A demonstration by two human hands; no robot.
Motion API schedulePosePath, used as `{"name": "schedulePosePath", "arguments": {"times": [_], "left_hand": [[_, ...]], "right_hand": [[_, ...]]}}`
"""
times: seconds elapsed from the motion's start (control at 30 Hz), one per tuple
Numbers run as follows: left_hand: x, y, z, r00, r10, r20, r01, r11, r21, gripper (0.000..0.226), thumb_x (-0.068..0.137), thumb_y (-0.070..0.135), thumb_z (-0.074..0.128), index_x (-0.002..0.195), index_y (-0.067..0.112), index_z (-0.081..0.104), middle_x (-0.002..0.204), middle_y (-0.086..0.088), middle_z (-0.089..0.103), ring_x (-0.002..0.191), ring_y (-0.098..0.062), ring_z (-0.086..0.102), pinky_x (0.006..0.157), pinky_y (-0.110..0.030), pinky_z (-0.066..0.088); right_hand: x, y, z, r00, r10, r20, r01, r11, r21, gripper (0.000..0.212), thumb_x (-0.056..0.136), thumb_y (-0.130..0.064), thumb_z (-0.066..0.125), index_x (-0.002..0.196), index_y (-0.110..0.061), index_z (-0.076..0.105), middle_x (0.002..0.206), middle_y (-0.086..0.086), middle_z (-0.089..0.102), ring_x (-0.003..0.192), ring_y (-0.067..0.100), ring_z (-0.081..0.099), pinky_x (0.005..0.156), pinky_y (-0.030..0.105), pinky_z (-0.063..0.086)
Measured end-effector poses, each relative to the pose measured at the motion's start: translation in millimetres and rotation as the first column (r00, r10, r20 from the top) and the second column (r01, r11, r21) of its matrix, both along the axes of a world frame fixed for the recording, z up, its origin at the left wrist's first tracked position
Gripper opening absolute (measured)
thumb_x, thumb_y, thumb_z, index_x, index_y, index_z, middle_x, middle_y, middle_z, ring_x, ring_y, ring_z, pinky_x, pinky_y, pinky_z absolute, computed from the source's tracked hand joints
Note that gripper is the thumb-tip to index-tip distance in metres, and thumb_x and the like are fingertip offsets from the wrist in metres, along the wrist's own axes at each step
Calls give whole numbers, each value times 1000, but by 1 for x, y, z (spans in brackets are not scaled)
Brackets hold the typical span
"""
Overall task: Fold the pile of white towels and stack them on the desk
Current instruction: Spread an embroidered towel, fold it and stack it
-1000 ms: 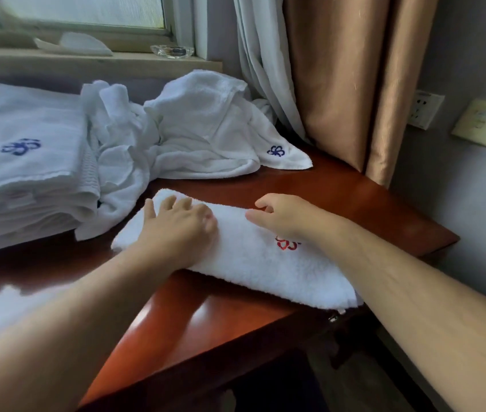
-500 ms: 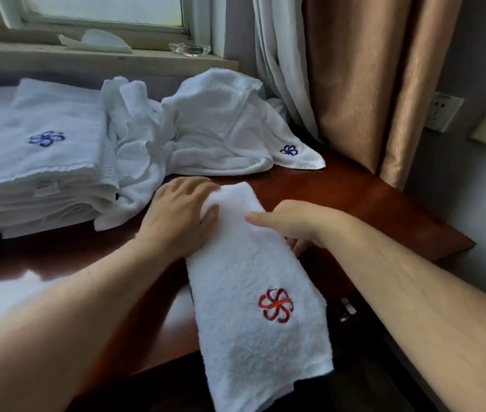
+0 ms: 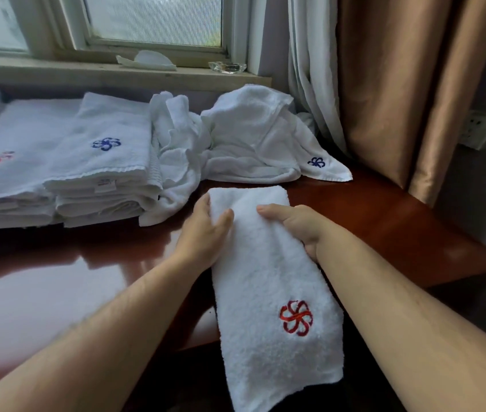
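Note:
A narrow folded white towel (image 3: 268,281) with a red flower logo lies lengthwise across the red-brown desk (image 3: 390,221), its near end hanging over the front edge. My left hand (image 3: 206,230) grips its left edge near the far end. My right hand (image 3: 298,224) grips the right edge, thumb on top. A stack of folded towels (image 3: 98,162) with a blue logo stands at the back left. A crumpled pile of unfolded towels (image 3: 235,138) lies behind the hands.
Another folded stack (image 3: 3,162) with a faint red logo sits at the far left. A window sill (image 3: 87,72) with a glass ashtray (image 3: 227,67) runs behind. Curtains (image 3: 384,84) hang at the right, beside a wall socket (image 3: 478,130).
The towel has been turned from lying sideways on the desk to lying lengthwise, with its logo end hanging over the front edge. Both hands have shifted to grip its two long edges.

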State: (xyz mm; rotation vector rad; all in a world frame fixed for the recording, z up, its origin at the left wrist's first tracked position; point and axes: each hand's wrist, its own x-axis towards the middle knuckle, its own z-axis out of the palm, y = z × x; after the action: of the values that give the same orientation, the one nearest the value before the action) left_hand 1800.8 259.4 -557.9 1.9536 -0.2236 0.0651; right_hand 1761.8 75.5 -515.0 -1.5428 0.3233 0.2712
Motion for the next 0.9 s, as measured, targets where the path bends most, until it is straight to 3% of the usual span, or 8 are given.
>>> {"name": "schedulePosePath", "arguments": {"times": [0.1, 0.2, 0.3, 0.4, 0.5, 0.63, 0.77, 0.9], "left_hand": [[-5, 10, 2, 995, 33, -91, -63, 938, -342, 68, 92, 37, 72, 150, 21, 40, 127, 5, 64, 113, -11, 65, 97, -33, 54], [-14, 29, 14, 946, -120, -300, -54, 857, -513, 60, 83, 61, 72, 126, 19, 65, 108, 0, 77, 95, -18, 75, 82, -38, 60], [-23, 53, 41, 984, -63, -170, -23, 886, -463, 56, 85, 68, 65, 110, 19, 72, 98, -1, 78, 89, -19, 76, 72, -34, 61], [-36, 90, 77, 1000, -15, 1, 13, 871, -492, 51, 87, 65, 60, 105, 18, 71, 92, -3, 78, 81, -21, 77, 59, -30, 60], [-46, 133, 102, 988, 81, 133, -23, 920, -391, 58, 86, 66, 57, 110, 14, 68, 94, -7, 77, 81, -20, 76, 64, -36, 61], [-52, 202, 117, 963, 204, 178, -114, 902, -416, 61, 82, 72, 60, 115, 21, 66, 103, -5, 76, 95, -22, 74, 81, -47, 61], [-58, 271, 105, 999, -38, -38, 9, 814, -581, 50, 73, 65, 74, 108, 30, 75, 116, -12, 74, 104, -31, 72, 81, -46, 60], [-60, 323, 80, 974, -171, -147, 59, 822, -566, 53, 76, 54, 82, 120, 27, 72, 126, -14, 70, 114, -33, 68, 83, -42, 60]], "right_hand": [[-10, 14, 2, 987, -58, 149, 38, 991, 132, 34, 89, -13, 75, 119, 2, 67, 109, 22, 74, 101, 39, 72, 91, 54, 58], [-15, 32, 15, 938, -59, 341, 1, 986, 167, 35, 88, -10, 76, 122, -7, 65, 111, 15, 75, 101, 34, 73, 86, 49, 61], [-15, 54, 35, 900, -32, 434, -52, 982, 181, 34, 88, -10, 75, 120, -6, 65, 112, 15, 75, 101, 32, 74, 83, 46, 62], [-13, 80, 51, 907, 140, 398, -237, 950, 205, 38, 89, -20, 75, 122, -2, 68, 117, 20, 72, 106, 37, 71, 85, 48, 61], [-7, 120, 57, 866, 329, 377, -416, 892, 178, 34, 85, -18, 77, 115, -3, 74, 120, 21, 71, 108, 36, 71, 85, 44, 60], [9, 193, 71, 830, 317, 459, -411, 904, 118, 46, 74, -19, 84, 116, -4, 72, 114, 19, 74, 103, 38, 72, 83, 49, 60], [32, 256, 90, 789, 259, 557, -395, 909, 136, 32, 81, -20, 83, 108, -5, 74, 106, 16, 76, 92, 34, 75, 71, 39, 61], [62, 312, 108, 779, 225, 585, -414, 885, 211, 37, 84, -21, 80, 116, -4, 70, 109, 14, 76, 97, 35, 75, 74, 41, 61]]}}
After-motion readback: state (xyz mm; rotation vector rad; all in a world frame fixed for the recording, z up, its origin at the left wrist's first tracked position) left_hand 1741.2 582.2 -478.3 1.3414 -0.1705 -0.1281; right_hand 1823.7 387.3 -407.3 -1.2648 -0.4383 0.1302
